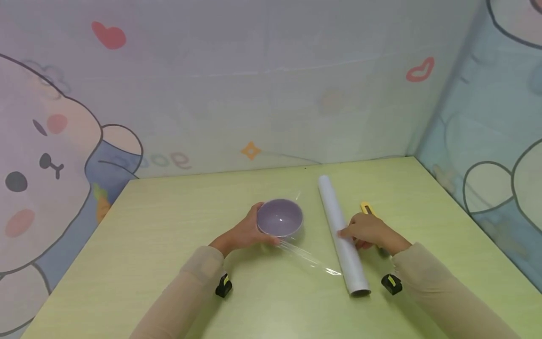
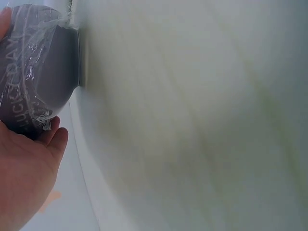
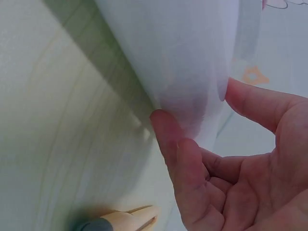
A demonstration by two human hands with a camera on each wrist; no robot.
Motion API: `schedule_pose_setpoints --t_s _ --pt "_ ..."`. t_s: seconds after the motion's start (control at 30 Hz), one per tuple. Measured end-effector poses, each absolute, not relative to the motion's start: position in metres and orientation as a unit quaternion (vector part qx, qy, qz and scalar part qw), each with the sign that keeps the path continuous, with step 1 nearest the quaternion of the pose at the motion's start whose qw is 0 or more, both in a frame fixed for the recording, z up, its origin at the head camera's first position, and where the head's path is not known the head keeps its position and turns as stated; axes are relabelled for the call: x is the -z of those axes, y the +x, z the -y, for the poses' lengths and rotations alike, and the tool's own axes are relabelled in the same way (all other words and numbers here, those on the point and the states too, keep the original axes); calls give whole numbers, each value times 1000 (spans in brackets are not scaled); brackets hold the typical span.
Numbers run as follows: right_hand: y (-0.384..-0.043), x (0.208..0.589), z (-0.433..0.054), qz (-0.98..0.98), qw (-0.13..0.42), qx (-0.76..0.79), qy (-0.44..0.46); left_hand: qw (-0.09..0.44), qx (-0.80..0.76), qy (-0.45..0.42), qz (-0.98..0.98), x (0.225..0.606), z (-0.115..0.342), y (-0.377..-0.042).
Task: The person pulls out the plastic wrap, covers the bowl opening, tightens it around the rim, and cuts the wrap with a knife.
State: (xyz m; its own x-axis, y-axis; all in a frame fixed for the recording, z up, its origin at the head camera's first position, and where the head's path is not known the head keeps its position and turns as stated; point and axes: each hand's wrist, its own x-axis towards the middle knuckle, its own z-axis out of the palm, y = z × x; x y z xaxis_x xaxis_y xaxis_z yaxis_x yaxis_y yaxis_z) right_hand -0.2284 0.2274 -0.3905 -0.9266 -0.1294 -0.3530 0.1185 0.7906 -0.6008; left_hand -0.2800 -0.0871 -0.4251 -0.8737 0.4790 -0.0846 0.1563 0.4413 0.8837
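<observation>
My left hand (image 1: pixel 247 230) grips the left side of a lilac bowl (image 1: pixel 280 217), thumb at the near rim. Clear plastic wrap (image 2: pixel 29 67) clings in wrinkles round the bowl's outer side, over its pale lettering, in the left wrist view. From the near rim a creased strip of the wrap runs down and right to the long white roll of plastic wrap (image 1: pixel 345 240). That roll lies slanted on the table, right of the bowl. My right hand (image 1: pixel 370 230) holds the roll near its middle, thumb on one side and fingertips on the other in the right wrist view.
A yellow utility knife (image 1: pixel 367 207) lies just beyond my right hand, partly hidden by it. The pale green table (image 1: pixel 169 226) ends at a printed cloth backdrop (image 1: pixel 271 94) behind and at the right. A small black device (image 1: pixel 223 285) shows beside my left sleeve.
</observation>
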Motion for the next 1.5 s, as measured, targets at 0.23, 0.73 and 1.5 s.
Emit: schedule_pose_setpoints --t_s 0.23,0.73,1.5 --pt "-227 390 -229 -929 202 311 9 160 -492 197 -833 427 87 -277" --pt "-225 401 -244 -863 263 432 7 169 -482 199 -837 424 86 -276" --pt "-218 391 -235 -931 195 307 4 155 -460 199 -851 420 95 -267"
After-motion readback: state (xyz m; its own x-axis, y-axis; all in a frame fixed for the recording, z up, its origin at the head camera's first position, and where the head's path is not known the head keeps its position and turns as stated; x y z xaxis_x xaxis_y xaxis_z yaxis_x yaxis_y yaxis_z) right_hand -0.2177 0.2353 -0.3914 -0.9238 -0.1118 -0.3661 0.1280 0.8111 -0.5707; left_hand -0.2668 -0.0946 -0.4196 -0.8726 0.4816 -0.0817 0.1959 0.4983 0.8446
